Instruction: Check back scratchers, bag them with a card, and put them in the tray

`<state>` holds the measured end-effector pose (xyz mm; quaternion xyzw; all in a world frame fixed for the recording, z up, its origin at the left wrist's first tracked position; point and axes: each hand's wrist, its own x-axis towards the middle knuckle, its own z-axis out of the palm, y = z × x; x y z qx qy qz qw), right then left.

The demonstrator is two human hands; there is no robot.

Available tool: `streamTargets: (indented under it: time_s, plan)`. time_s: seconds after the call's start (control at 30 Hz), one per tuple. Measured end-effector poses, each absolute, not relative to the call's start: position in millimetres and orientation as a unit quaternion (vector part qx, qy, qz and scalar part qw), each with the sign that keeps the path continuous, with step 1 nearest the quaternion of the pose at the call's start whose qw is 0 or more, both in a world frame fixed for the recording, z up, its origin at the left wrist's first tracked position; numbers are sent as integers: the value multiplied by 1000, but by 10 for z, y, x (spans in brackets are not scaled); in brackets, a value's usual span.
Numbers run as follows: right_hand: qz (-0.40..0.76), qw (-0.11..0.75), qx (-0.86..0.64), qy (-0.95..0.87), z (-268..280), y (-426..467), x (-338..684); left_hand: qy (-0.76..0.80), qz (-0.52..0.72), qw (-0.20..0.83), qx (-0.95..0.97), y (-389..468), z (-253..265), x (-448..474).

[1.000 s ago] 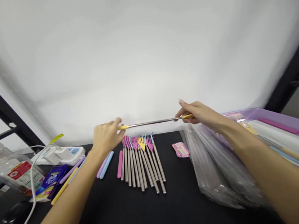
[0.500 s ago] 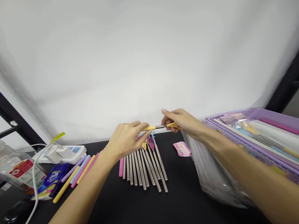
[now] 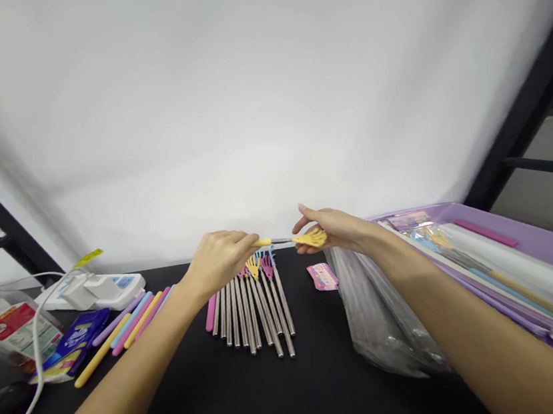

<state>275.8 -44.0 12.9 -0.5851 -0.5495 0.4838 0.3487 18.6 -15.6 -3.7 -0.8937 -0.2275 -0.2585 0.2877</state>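
Note:
A back scratcher with a yellow hand-shaped head is stretched level between my hands. My left hand pinches its yellow sleeve, and a short length of metal rod shows beyond it. My right hand is around the yellow head, its upper fingers raised apart and a lower finger beneath the head; part of its grip is hidden. Below my hands, several metal back scratchers lie side by side on the black table, with yellow, pink and blue heads. A pink sleeve lies at their left end.
Coloured sleeves lie at left near a blue packet, power strip, clear jar and black mouse. At right are a small pink card, clear plastic bags and a filled purple bin.
The yellow head has turned to show its claw flat, and more of it is uncovered by my right fingers. My view has shifted a little to the right.

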Motion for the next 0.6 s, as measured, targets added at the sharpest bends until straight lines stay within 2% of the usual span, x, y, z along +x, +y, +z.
streamTargets:
  time_s: [0.07,0.13,0.23,0.3,0.4,0.5,0.6]
  plan:
    - [339,305,-648,-610,142,-428,2898,-294,-235,220,-900,-119,-9,132]
    - [219,185,-654,-700,133,-419,3030,-336,-196,143,-910,-103,47,78]
    - [186,42,-582,-790,99,-410,3143,-355,-130,41,-925,-121,137,31]
    - [182,17,-573,-799,92,-407,3162,-355,-106,3,-929,-144,165,33]
    - [139,-3,-654,-744,136,-422,3179,-343,-91,-27,-934,-170,141,79]
    - [113,-30,-749,-652,199,-465,3241,-327,-78,-33,-941,-195,67,165]
    - [138,-56,-793,-591,217,-506,3304,-300,-72,-26,-951,-242,-8,271]
